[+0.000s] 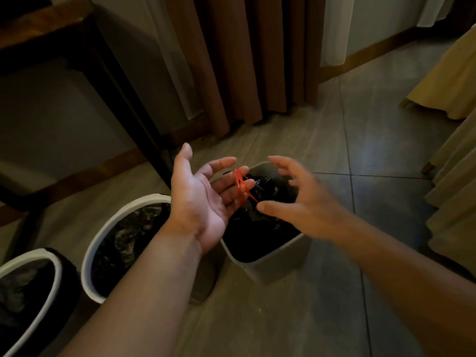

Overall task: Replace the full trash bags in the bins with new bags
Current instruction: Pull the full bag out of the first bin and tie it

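Head view: red drawstring (241, 185) looped over the straight fingers of the palm-up left hand (198, 199), slanting down and right into the black bag (257, 228) inside the square bin (278, 264); right hand (301, 202) spread wide, empty, just right of the loop, nearer the bag.

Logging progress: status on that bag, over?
Left hand open, red drawstring looped over its fingers. Right hand open, over bin. Black bag in bin. Nothing blocking.
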A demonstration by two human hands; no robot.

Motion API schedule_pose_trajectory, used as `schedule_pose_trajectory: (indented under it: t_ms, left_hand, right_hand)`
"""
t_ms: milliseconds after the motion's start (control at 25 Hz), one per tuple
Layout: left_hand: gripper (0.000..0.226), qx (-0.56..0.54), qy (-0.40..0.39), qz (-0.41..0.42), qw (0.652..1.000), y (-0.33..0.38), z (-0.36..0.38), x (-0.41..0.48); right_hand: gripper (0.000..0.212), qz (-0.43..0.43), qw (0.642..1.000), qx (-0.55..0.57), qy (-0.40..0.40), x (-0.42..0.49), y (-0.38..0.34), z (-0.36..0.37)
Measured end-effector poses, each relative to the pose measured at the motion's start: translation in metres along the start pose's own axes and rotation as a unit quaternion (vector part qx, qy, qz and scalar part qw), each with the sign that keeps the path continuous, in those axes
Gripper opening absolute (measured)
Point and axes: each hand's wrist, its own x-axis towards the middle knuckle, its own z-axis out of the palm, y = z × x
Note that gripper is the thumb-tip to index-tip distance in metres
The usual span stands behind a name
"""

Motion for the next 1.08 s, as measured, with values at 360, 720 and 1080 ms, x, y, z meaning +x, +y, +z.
schedule_pose_trajectory:
  t_ms: [360,720,1080]
  left_hand:
    - [0.080,0.078,-0.039,0.038,0.995,0.023,0.001,-0.007]
    - [0.068,0.094,-0.042,0.131,0.986,0.058,-0.005,-0.025]
    - [0.030,0.052,-0.054,0.161,0.984,0.057,-0.009,-0.036]
  right_hand:
    - [0.020,-0.018,0.994,0.074,-0.080,0.040,0.003,0.063]
    - [0.012,0.021,0.998,-0.016,-0.049,0.031,0.026,0.101]
    - [0.041,0.085,0.990,0.069,-0.086,0.023,0.028,0.097]
